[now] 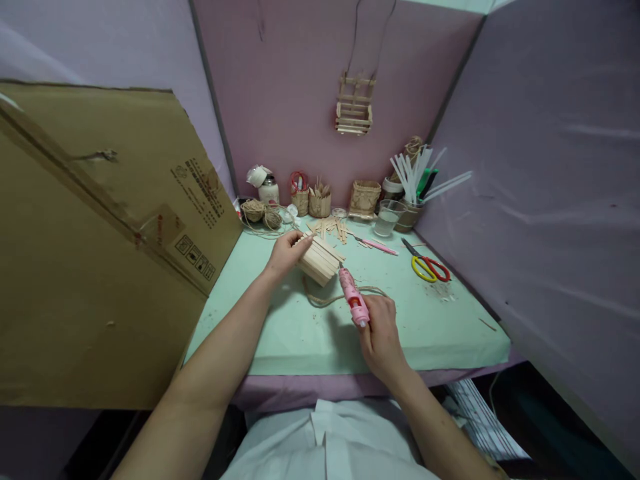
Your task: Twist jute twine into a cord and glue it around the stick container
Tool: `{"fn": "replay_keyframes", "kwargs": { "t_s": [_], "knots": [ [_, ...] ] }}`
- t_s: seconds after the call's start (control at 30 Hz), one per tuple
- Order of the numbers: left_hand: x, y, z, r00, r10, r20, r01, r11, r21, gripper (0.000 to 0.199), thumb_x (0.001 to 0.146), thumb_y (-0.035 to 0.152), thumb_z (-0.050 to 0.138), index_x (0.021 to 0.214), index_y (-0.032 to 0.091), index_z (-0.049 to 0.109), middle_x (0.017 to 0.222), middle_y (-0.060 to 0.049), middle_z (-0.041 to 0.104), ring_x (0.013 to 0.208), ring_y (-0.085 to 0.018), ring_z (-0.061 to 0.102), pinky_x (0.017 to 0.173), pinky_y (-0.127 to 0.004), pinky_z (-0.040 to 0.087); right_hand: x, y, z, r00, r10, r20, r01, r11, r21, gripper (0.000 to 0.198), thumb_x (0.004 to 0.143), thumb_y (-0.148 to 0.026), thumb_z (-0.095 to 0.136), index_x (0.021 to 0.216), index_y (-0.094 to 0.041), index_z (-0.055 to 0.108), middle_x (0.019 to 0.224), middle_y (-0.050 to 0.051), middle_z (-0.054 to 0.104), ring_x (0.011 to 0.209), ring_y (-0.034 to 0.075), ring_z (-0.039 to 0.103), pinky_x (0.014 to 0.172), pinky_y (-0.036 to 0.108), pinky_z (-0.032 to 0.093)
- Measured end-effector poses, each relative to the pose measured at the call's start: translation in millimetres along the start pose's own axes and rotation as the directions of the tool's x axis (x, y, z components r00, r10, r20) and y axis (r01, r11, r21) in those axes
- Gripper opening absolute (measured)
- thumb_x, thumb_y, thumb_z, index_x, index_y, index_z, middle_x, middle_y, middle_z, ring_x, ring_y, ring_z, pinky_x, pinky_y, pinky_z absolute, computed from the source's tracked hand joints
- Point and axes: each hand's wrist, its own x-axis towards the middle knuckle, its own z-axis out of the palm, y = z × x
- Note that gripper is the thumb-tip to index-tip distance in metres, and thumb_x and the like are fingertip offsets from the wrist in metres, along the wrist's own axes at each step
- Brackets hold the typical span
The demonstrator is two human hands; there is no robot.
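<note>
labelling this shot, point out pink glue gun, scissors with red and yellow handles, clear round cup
Pink glue gun (353,295): head view, on its body.
Scissors with red and yellow handles (422,257): head view, near pivot.
Clear round cup (387,221): head view, on its side.

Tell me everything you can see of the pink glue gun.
The pink glue gun looks plastic, with a red patch on its body and a pale stub at its rear. The right hand grips its mostly hidden handle above the table. It slants away and leftward, nozzle at the edge of the stick-built piece; whether they touch is unclear.
</note>
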Motion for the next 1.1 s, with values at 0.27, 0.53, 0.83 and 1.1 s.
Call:
{"fn": "replay_keyframes", "kwargs": {
  "t_s": [0.27, 0.53, 0.83, 1.1],
  "knots": [
    [-0.2, -0.9, 0.1, 1.000, 0.020, 0.012, -0.020, 1.000, 0.016, 0.030, 0.074, 0.046, 0.061, 0.073, 0.017, 0.060, 0.068, 0.001, 0.055, 0.066, -0.013, 0.046, 0.060, -0.023, 0.037, -0.4, 0.7, -0.3, 1.000, 0.016, 0.007, -0.016, 1.000, 0.001, 0.023, 0.094, -0.024, 0.034, 0.112, -0.020, 0.047, 0.101, 0.009, 0.053, 0.093, 0.024, 0.047, 0.084, 0.042, 0.035],
    [0.3, 1.3, 0.9, 1.000, 0.008, 0.006, -0.008, 1.000, -0.008, 0.032, 0.071, 0.048, 0.064, 0.072, 0.016, 0.061, 0.069, 0.001, 0.055, 0.067, -0.013, 0.046, 0.060, -0.024, 0.037, 0.3, -0.1, -0.7, 1.000, -0.006, 0.007, 0.006, 1.000, 0.010, 0.022, 0.094, -0.021, 0.034, 0.111, -0.019, 0.047, 0.099, 0.008, 0.053, 0.093, 0.023, 0.044, 0.083, 0.041, 0.034],
    [-0.8, 0.8, -0.4, 0.999, 0.022, 0.031, -0.024, 0.999, 0.045, 0.032, 0.074, 0.048, 0.060, 0.075, 0.016, 0.059, 0.069, 0.001, 0.054, 0.067, -0.013, 0.047, 0.060, -0.023, 0.039, 0.5, 1.7, -0.6, 1.000, -0.005, -0.002, 0.005, 1.000, -0.005, 0.023, 0.095, -0.023, 0.033, 0.112, -0.020, 0.048, 0.095, 0.007, 0.053, 0.089, 0.022, 0.045, 0.081, 0.040, 0.034],
    [-0.6, 1.0, 0.1, 0.999, 0.012, 0.035, -0.013, 1.000, 0.026, 0.035, 0.073, 0.051, 0.060, 0.074, 0.016, 0.059, 0.068, 0.001, 0.055, 0.066, -0.012, 0.047, 0.059, -0.023, 0.038, 0.4, 1.9, -0.5, 1.000, -0.006, 0.006, 0.006, 1.000, -0.004, 0.022, 0.095, -0.022, 0.033, 0.111, -0.020, 0.048, 0.094, 0.007, 0.052, 0.089, 0.022, 0.044, 0.081, 0.040, 0.033]
  ]
}}
